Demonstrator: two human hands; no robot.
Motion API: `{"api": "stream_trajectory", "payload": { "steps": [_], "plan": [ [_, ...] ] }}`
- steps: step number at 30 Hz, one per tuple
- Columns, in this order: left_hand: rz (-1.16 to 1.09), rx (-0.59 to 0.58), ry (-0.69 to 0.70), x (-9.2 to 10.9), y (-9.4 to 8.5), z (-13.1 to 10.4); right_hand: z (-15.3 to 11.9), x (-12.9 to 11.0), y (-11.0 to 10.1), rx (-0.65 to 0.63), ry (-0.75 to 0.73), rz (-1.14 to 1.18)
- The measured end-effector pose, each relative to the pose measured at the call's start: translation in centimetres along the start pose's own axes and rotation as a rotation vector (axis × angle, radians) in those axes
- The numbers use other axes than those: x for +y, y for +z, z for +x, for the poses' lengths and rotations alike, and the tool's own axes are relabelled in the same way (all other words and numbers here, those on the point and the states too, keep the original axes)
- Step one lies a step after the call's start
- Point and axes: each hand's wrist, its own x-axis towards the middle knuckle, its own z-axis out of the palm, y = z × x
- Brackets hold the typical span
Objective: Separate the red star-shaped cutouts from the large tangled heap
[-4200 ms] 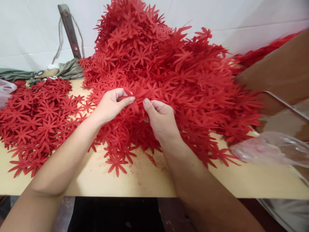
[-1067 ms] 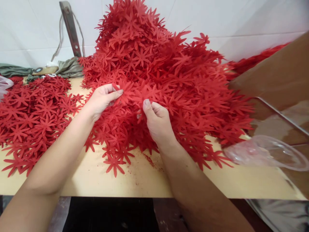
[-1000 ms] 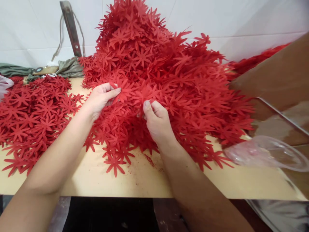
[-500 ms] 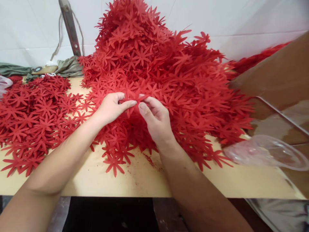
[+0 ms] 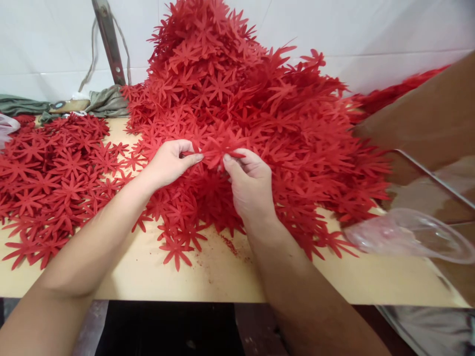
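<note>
My left hand pinches a petal at the left side of a red star-shaped flower piece. From the right, my right hand grips the same piece between thumb and fingers. Whether it is one layer or more cannot be made out. Both hands are just in front of a tall heap of red flower pieces, which spreads down behind and under them. A flatter pile of darker red flower pieces lies to the left on the pale table.
A clear plastic container lies on its side at the right, by a brown cardboard box. Grey-green cloth and a metal bar are at the back left, against the white tiled wall.
My right hand has moved slightly to the right, away from my left hand. The flower piece between them now shows more fully, its petals spread.
</note>
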Motion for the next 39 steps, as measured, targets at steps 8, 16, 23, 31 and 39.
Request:
{"api": "stream_trajectory", "payload": {
  "steps": [8, 16, 23, 31, 39],
  "plan": [
    [0.082, 0.153, 0.007, -0.23, -0.48, 0.09, 0.11, 0.34, -0.17, 0.009, 0.03, -0.01],
    [-0.049, 0.046, 0.047, -0.09, -0.56, -0.01, -0.29, -0.18, -0.3, -0.019, -0.012, -0.126],
    [-0.068, 0.053, 0.062, -0.15, -0.49, 0.05, -0.07, 0.0, 0.04, 0.0, 0.119, 0.032],
    [0.035, 0.122, 0.041, -0.23, -0.69, 0.03, -0.03, -0.17, -0.13, -0.048, 0.049, -0.059],
    [-0.004, 0.199, 0.112, -0.63, -0.5, 0.56, -0.16, -0.15, -0.26, -0.014, 0.023, -0.115]
  ]
}}
